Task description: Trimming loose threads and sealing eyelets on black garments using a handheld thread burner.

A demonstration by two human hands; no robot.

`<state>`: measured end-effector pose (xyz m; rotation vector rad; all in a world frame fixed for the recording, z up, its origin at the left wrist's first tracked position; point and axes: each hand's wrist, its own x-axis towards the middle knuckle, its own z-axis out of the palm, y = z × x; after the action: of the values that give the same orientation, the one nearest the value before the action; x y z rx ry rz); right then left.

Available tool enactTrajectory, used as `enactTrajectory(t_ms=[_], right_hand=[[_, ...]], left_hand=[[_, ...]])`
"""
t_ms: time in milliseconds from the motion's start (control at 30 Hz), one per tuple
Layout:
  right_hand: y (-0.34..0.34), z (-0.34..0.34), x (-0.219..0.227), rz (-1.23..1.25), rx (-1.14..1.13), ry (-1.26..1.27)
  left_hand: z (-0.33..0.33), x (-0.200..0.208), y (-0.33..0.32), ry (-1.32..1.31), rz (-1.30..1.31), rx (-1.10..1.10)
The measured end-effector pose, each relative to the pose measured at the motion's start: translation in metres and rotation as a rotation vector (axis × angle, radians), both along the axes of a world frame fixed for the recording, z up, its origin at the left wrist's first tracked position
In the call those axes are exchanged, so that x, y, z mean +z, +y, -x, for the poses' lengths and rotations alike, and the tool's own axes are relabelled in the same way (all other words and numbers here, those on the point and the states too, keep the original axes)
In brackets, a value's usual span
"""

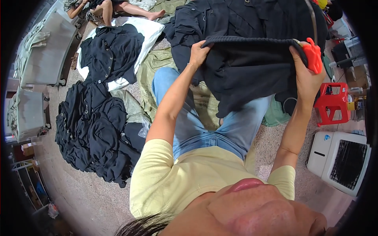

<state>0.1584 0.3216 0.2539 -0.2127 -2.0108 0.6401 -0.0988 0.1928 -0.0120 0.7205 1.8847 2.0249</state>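
Between my two hands a black knit garment (248,74) is stretched by its ribbed edge, and its body hangs over my thighs. My left hand (199,54) is closed on the left end of that edge. At the other end my right hand (308,76) pinches the garment, thumb toward me. A bright red thing (314,57), shaped like a small plastic-handled tool, also sits in the right hand; its exact kind is unclear. Just beyond the held garment lies a large heap of black clothes (252,17).
Buttoned black garments lie piled at the left (94,129) and on a white cloth (147,29). At the right stand a red stool (332,104) and a white appliance (323,155) with a dark grille. Grey wheeled carts (49,51) line the left. Another person's bare leg (138,10) shows at the back.
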Motion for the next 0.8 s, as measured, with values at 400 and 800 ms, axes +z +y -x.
enactTrajectory(t_ms=[400,800], right_hand=[[0.009,0.068,-0.067,0.33,0.506,-0.365],[-0.023,0.108,-0.074,-0.283,-0.057,-0.614]], left_hand=[[-0.058,0.205,-0.006,0.601,0.152,-0.537],[0.05,0.047,-0.086,0.882,0.744,0.083]])
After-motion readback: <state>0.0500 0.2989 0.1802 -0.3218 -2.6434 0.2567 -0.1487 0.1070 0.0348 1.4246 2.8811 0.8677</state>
